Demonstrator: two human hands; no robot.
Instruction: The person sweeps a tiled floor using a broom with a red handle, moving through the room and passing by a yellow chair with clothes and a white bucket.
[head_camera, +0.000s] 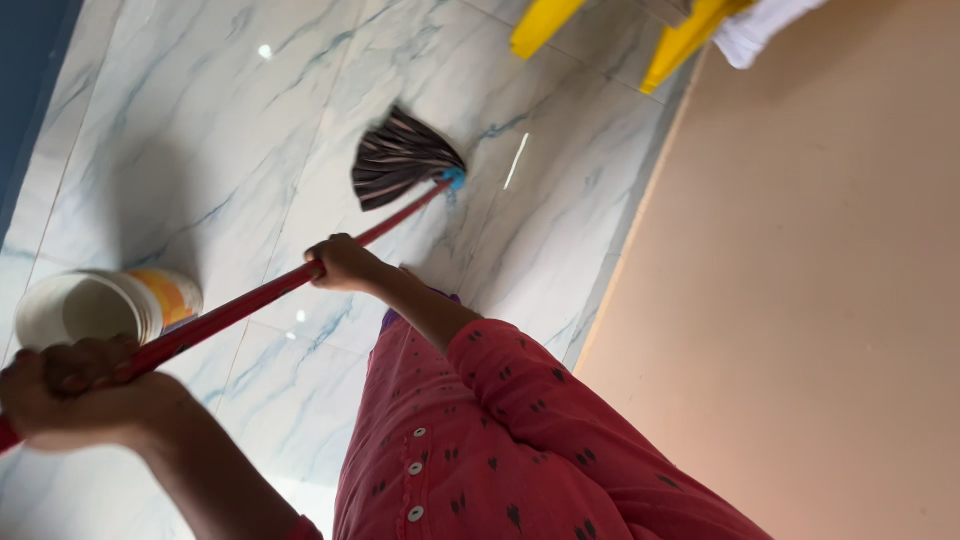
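I hold a mop with a long red handle (240, 308) in both hands. My left hand (70, 395) grips the handle's upper end at the lower left. My right hand (345, 262) is closed around the handle farther down, near the middle. The dark striped mop head (400, 158), joined by a blue collar (455, 178), lies spread on the white marble floor (230, 120). My red patterned garment (480, 440) fills the bottom centre.
A white bucket (85, 308) with an orange and yellow label stands on the floor beside my left hand. A peach wall (800, 300) runs along the right. Yellow legs (680, 40) and a white cloth (760, 30) show at the top. A blue surface (25, 80) borders the left.
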